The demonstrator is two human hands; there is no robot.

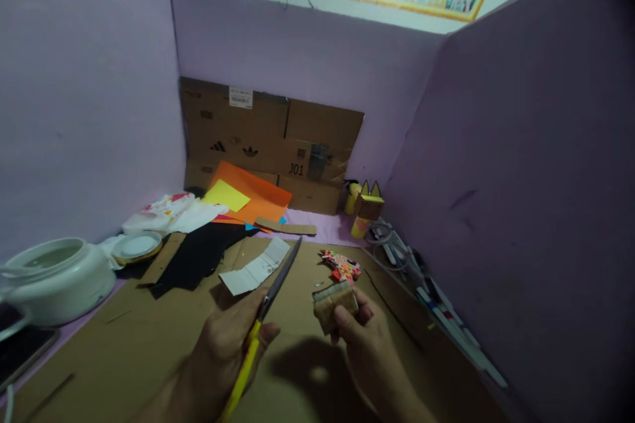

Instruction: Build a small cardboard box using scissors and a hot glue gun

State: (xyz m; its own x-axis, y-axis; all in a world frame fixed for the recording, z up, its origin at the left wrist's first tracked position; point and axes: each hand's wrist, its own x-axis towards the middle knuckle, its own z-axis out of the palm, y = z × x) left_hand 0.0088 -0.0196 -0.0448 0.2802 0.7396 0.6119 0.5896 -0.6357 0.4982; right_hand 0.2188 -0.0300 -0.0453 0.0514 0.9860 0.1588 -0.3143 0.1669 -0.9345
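My left hand (225, 350) is closed around the yellow handle of a pair of scissors (278, 287). The dark blades are together and point up and away over the cardboard sheet (149, 350). My right hand (364, 337) pinches a small folded piece of cardboard (335, 304) just to the right of the blades. Blades and piece are apart. A strip of white folded paper (255, 271) lies just beyond the left hand. A small patterned red paper shape (342, 266) lies beyond the right hand.
A white ceramic pot (54, 281) and a tape roll (136, 246) sit at the left. Black, orange (258, 195) and yellow paper lie at the back before a flattened box (278, 142). A cardboard figure (368, 206) and several pens (446, 320) line the right purple wall.
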